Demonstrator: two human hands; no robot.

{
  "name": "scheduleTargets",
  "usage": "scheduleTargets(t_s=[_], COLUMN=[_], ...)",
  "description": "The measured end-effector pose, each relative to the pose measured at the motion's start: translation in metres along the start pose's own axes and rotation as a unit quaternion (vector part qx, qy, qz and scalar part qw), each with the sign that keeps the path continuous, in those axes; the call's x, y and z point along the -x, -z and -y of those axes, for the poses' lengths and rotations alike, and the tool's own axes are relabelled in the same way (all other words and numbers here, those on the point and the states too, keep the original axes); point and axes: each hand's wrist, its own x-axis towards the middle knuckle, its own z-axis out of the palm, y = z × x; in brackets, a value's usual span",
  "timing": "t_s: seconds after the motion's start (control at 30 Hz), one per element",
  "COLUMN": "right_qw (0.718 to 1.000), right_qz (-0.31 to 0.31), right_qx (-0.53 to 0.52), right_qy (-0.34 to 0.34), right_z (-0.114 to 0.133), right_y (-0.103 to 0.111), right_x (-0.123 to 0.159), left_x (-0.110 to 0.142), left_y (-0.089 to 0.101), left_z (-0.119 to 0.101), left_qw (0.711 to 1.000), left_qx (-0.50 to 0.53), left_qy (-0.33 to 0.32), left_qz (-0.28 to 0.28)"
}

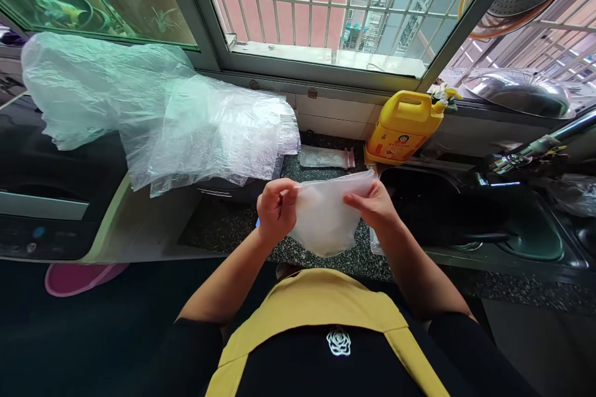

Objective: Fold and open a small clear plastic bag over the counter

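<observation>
A whitish, translucent plastic bag [325,217] hangs between my two hands over the speckled counter [214,223]. My left hand [278,211] pinches its upper left corner. At the upper right, my right hand [372,203] grips the bag's top edge, thumb on the near face. Something pale bulges faintly inside, but I cannot make out what it is. Just beyond the bag, a flat clear packet [326,157] with a red-striped end lies on the counter. Part of another clear plastic piece [376,242] shows under my right wrist.
A yellow jug [403,127] stands at the back beside the dark sink [535,223] with its faucet [521,158]. Large clear plastic sheets [200,124] cover things at the left, near a black appliance [56,198]. A pink basin [77,279] sits low at left.
</observation>
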Motion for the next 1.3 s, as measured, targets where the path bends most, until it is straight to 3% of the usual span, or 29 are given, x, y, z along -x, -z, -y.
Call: scheduleTargets(t_s=[0.13, 0.27, 0.43, 0.57, 0.67, 0.77, 0.87, 1.03, 1.2, 1.3], right_qw=[0.999, 0.994, 0.982, 0.981, 0.982, 0.976, 0.969, 0.977, 0.986, 0.987], right_qz=[-0.033, -0.076, -0.152, -0.174, -0.167, -0.187, -0.196, -0.130, -0.054, -0.024], right_qx=[0.017, 0.042, 0.027, 0.007, -0.003, -0.002, 0.003, -0.057, -0.121, -0.130], right_qy=[0.005, 0.071, 0.107, 0.091, 0.088, 0.111, 0.151, 0.157, 0.097, 0.090], right_z=[-0.002, -0.001, -0.006, -0.006, -0.001, 0.002, 0.001, -0.004, -0.007, -0.007], right_y=[0.001, 0.005, 0.002, -0.002, -0.004, -0.009, -0.016, -0.030, -0.037, -0.038], right_x=[0.004, 0.007, 0.013, 0.019, 0.024, 0.026, 0.025, 0.024, 0.022, 0.020], left_x=[-0.005, -0.014, -0.017, -0.017, -0.017, -0.016, -0.015, -0.014, -0.015, -0.019], left_y=[0.000, 0.004, 0.005, 0.004, 0.003, 0.001, -0.001, -0.007, -0.012, -0.012], left_z=[-0.007, -0.012, -0.020, -0.026, -0.028, -0.031, -0.035, -0.044, -0.047, -0.044], left_qw=[0.983, 0.932, 0.877, 0.842, 0.837, 0.832, 0.807, 0.752, 0.769, 0.810], left_qx=[0.150, 0.276, 0.341, 0.386, 0.383, 0.385, 0.404, 0.430, 0.394, 0.360], left_qy=[0.090, 0.185, 0.291, 0.316, 0.326, 0.331, 0.346, 0.363, 0.328, 0.257], left_qz=[0.051, 0.143, 0.172, 0.206, 0.214, 0.223, 0.259, 0.345, 0.381, 0.386])
